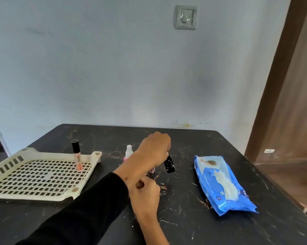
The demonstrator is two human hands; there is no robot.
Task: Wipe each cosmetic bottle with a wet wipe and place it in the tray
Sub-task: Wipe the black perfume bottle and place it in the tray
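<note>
My left hand (153, 150) reaches across the middle of the black table, its fingertips shut on the top of a small black bottle with white specks (169, 165), which hangs tilted just above the tabletop. My right hand (145, 192) sits below the left wrist with its fingers curled, and nothing shows in it. A small red bottle (151, 170) peeks out between the two hands. Behind the left wrist stands a white spray bottle with a pink base (129, 152). A peach lip gloss tube with a black cap (77, 157) stands upright in the cream perforated tray (34, 190) at the left.
A blue pack of wet wipes (220, 184) lies at the right of the table with a wipe sticking out of its opening. The table's right edge (273, 184) drops off beside a brown door. A wall runs behind the table's far edge.
</note>
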